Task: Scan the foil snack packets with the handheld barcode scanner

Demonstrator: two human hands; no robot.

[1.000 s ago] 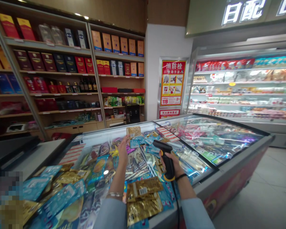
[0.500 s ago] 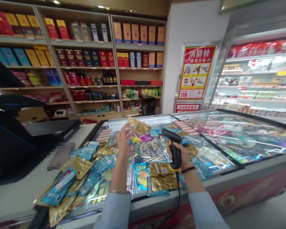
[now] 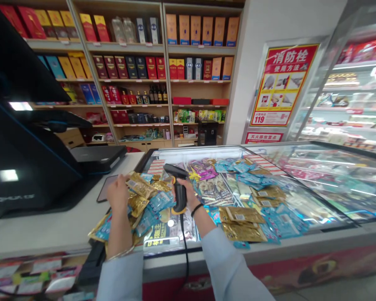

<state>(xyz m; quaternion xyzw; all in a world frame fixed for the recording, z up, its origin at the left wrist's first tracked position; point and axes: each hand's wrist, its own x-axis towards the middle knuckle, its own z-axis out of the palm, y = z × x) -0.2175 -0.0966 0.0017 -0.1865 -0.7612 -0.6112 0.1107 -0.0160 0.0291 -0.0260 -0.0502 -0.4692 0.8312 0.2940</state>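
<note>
My left hand is closed on the edge of a gold snack packet, above a pile of gold and blue packets at the left of the glass-topped freezer. Wrapped in my right hand is a black barcode scanner with orange trim, its head toward the left and its cable hanging down over the freezer's front edge. Blue packets lie between my two hands. To the right of the scanner, more gold packets and blue packets rest on the glass.
A checkout machine with a dark screen stands on the white counter at left. A phone lies beside my left hand. Shelves of boxed goods line the back wall; a lit display fridge is at right.
My left hand has moved left with the gold packet, from the freezer's middle to the left pile. The scanner in my right hand has moved left too. The view has shifted.
</note>
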